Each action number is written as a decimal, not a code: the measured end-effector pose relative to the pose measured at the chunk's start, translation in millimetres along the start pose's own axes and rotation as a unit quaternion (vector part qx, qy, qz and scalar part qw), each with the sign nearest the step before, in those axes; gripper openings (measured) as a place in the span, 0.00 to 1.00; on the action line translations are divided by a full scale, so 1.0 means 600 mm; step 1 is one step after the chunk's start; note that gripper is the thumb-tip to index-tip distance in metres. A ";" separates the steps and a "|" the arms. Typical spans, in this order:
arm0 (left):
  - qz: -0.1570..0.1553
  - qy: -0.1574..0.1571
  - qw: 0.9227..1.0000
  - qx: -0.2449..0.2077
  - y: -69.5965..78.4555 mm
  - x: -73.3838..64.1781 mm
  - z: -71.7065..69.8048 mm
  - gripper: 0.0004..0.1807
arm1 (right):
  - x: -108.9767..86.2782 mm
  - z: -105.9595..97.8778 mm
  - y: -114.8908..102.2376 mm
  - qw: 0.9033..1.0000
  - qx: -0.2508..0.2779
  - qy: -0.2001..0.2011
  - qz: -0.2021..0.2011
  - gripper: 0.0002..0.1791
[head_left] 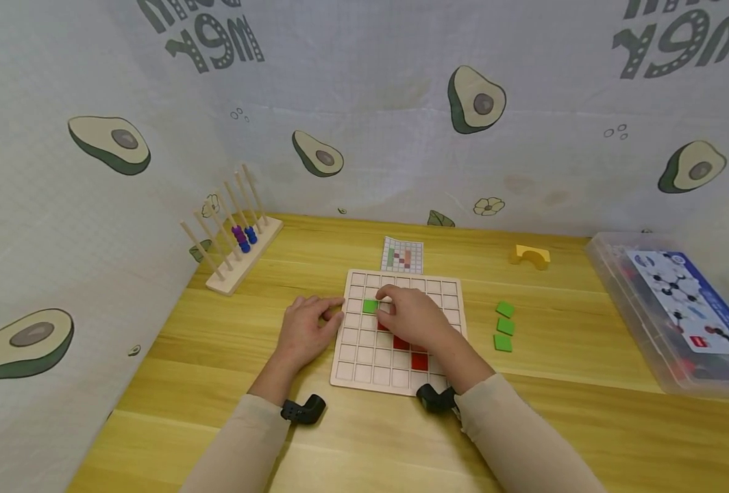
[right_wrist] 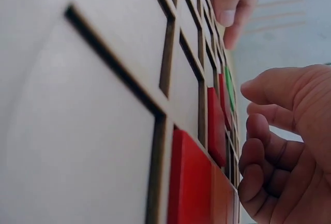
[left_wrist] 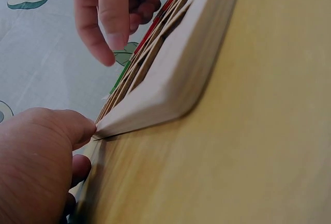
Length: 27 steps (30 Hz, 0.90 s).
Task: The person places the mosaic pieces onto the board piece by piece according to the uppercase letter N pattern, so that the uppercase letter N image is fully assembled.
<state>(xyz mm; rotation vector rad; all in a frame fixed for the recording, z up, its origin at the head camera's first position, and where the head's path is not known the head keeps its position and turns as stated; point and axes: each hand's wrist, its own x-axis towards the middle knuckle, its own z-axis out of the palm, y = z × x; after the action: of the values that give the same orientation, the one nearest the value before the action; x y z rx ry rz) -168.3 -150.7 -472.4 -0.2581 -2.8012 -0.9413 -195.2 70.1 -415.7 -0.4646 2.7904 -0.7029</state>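
- Wooden grid board (head_left: pixel 355 373) at the centre of the head view, holding one green tile (head_left: pixel 371 306) in its upper left part and three red tiles (head_left: pixel 419 361) in a diagonal towards its lower right, partly hidden.
- Right hand (head_left: pixel 412 315) over the board, thumb and forefinger parted beside the green tile, other fingers curled; nothing shows between them. A brush of those fingertips could tip the green tile out of its cell.
- Left hand (head_left: pixel 305 329) at the board's left edge, fingers loosely extended, fingertips touching the wood. Too firm a push could skew the board (or drive it into the printed grid card (head_left: pixel 403 255) at its top edge).
- In the right wrist view, the red tiles appear to stand above the dividers, so a low drag of the hand could dislodge one.
- The right hand and forearm cover several cells, so a miscounted row or column is likely there.
- Three loose green tiles (head_left: pixel 505 326) lie right of the board; a wide swing of the right sleeve (head_left: pixel 506 418) could scatter them.
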 end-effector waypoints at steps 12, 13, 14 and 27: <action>0.002 0.009 1.000 0.002 0.001 -0.004 -0.001 0.16 | -0.063 -0.028 0.037 0.999 0.041 0.017 0.022 0.17; 0.002 0.010 1.000 0.001 0.001 -0.004 -0.001 0.16 | -0.069 -0.031 0.042 0.999 0.045 0.019 0.022 0.17; 0.003 0.009 1.000 0.001 0.002 -0.004 -0.001 0.16 | -0.075 -0.035 0.048 0.998 0.047 0.020 0.023 0.17; 0.009 0.009 1.000 0.001 0.003 -0.002 -0.001 0.16 | -0.122 -0.084 0.134 0.994 0.062 0.022 0.092 0.20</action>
<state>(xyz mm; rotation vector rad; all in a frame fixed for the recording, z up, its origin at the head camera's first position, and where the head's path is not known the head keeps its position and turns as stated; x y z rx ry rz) -166.5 -149.8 -471.5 -0.2721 -2.7795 -0.9325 -161.8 184.2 -401.6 -0.1692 2.7630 -0.8466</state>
